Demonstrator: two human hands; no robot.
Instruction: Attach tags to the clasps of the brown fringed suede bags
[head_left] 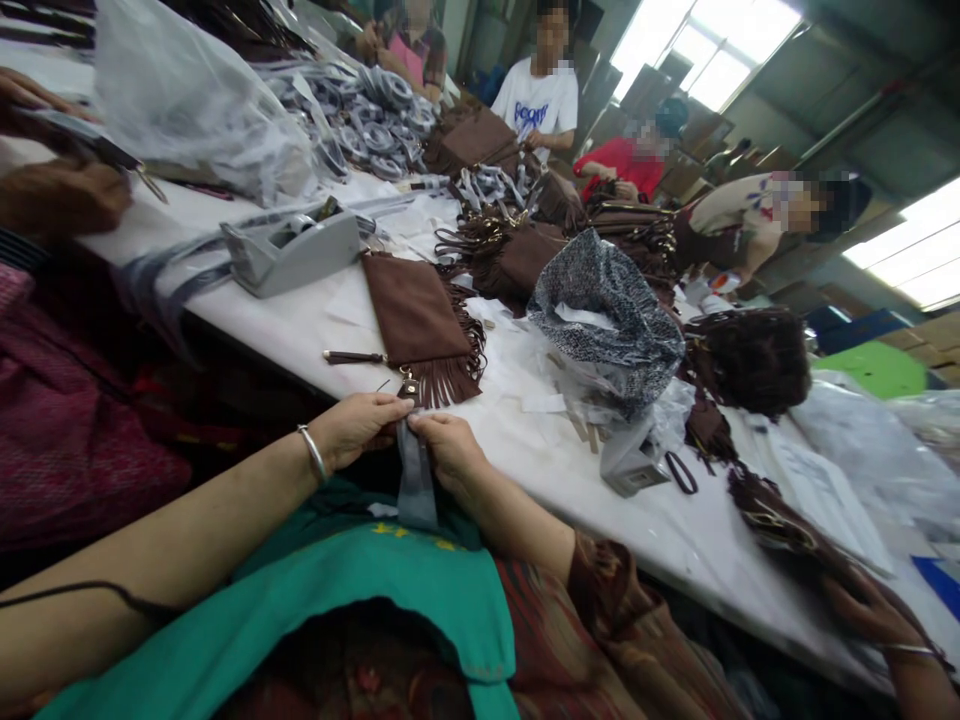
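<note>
A brown fringed bag (412,312) lies flat on the table in front of me, its fringe toward the right and near side. A gold-coloured clasp (409,388) hangs at its near corner, at the end of a strap (415,470) wrapped in cloudy plastic that drops toward my lap. My left hand (367,428) pinches the strap just below the clasp. Close beside it, my right hand (448,445) also has the wrapped strap between thumb and fingers. A brown zipper pull (354,357) sticks out from the bag's left edge.
Behind the bag stands a grey tape dispenser (300,250); another tape dispenser (634,465) sits to the right. A speckled bag (607,320), more brown fringed bags (517,255) and plastic-wrapped straps (367,115) crowd the table. Co-workers' hands (64,195) show at left and right.
</note>
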